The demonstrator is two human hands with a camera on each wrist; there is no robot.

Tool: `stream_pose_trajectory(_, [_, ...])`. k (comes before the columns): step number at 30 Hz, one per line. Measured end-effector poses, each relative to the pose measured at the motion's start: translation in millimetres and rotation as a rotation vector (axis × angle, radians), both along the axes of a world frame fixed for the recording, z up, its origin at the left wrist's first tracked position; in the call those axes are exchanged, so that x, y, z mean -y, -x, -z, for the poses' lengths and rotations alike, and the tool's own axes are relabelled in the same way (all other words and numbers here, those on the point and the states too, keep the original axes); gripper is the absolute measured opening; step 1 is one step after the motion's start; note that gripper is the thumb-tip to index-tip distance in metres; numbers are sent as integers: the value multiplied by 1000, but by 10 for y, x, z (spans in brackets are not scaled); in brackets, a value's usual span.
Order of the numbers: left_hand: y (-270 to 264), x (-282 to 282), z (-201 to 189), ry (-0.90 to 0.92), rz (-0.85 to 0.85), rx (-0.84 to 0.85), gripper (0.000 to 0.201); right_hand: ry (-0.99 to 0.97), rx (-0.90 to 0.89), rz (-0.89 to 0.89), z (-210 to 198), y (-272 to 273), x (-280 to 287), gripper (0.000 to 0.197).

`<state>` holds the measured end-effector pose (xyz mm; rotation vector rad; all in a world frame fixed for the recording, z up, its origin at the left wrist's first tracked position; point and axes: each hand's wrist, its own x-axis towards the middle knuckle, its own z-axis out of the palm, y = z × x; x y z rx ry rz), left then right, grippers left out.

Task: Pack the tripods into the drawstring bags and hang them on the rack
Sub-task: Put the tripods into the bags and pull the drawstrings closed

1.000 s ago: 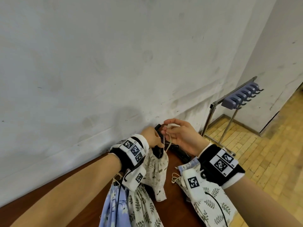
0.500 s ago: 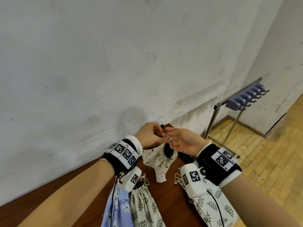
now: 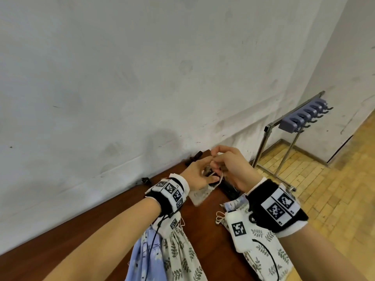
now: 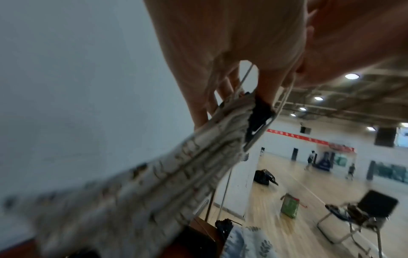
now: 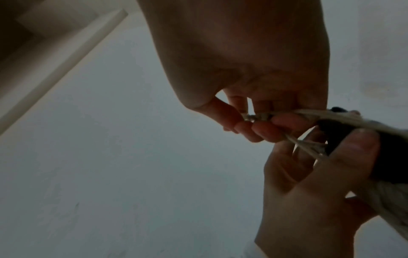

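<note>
Bare scuffed wall ahead, dark wooden table (image 3: 205, 222) pushed against it, and off to the right on the parquet the metal rack (image 3: 304, 120) with its row of grey hooks, nothing hanging there yet. Over the table's far edge the two hands have closed in tight. A second ago the leaf-print drawstring bag (image 3: 199, 194) dangled long below them with the black tripod (image 4: 257, 115) poking well out; now the bag is bunched up short under the left hand (image 3: 195, 176), whose fingers grip its gathered neck, only the tripod's dark tip showing at the mouth. The right hand (image 3: 233, 169) pinches the cream cord (image 5: 309, 144) and has drawn it up taut. So the mouth is cinching shut, I'd say, and hanging comes next. More bags lie flat nearer us: a blue floral bag (image 3: 146, 256) and leaf-print ones either side.
</note>
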<state>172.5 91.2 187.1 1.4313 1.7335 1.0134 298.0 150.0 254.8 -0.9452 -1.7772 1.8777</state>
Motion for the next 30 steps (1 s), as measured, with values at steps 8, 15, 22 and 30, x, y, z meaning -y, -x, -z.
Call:
stream_pose_trajectory(8, [-17,6,-91,47,13,-229,24,-58,-66,-110,-35,16,6,16])
stream_pose_trajectory(15, [104,230,-18,13,-134,70,48,104,-86,-395,-232,77,-14,25])
stream_pose_trajectory(22, [74,741,203,57,-87,797,59,145,-82,-623,-391,298,283,41])
stream_pose_trajectory(30, [155,1249,373,207,-124,1324,42,371,22,-511,231,678,283,49])
